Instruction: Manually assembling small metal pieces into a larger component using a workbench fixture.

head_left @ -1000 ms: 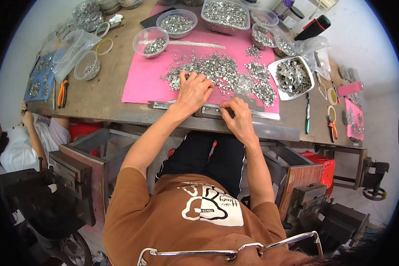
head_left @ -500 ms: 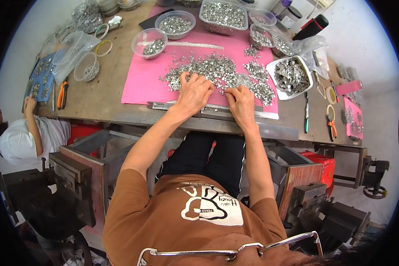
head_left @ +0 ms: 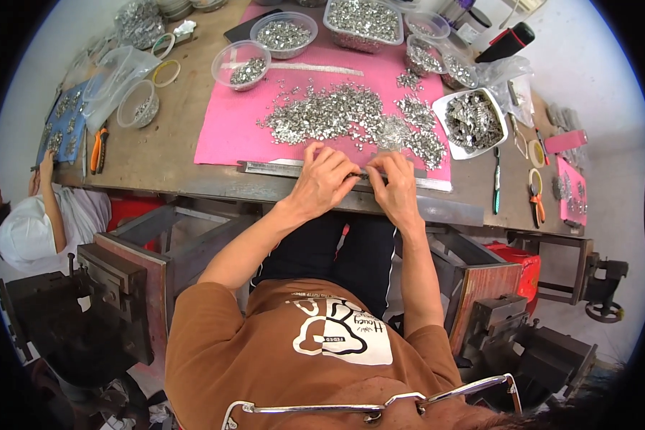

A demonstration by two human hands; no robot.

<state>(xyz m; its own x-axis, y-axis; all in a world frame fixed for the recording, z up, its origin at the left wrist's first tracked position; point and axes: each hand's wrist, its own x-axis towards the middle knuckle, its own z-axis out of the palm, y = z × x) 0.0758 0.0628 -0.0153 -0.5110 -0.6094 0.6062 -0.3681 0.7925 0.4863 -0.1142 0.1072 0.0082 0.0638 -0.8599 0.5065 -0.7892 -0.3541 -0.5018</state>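
Both hands are at a long grey metal rail (head_left: 265, 170) along the near edge of the pink mat (head_left: 222, 136). My left hand (head_left: 319, 180) has its thumb and index finger brought together over the rail's middle. Close beside it, my right hand (head_left: 395, 186) pinches at the same spot, fingertips almost meeting the left's. Whatever is between the fingers is too small and covered to make out. Beyond the hands, a heap of small shiny metal pieces (head_left: 330, 111) spreads over the mat, with a looser group (head_left: 424, 132) to its right.
Clear tubs (head_left: 242, 75) of metal pieces line the back. A white square tray (head_left: 444, 136) of stacked pieces stands right. Orange-handled pliers (head_left: 97, 152) lie left, another pair (head_left: 537, 197) right, near a green tool (head_left: 497, 188). Another person (head_left: 39, 222) works at far left.
My left hand has drawn back from the heap to the rail, and my right hand has come down to it too. The fingertips of both hands are now closer together.
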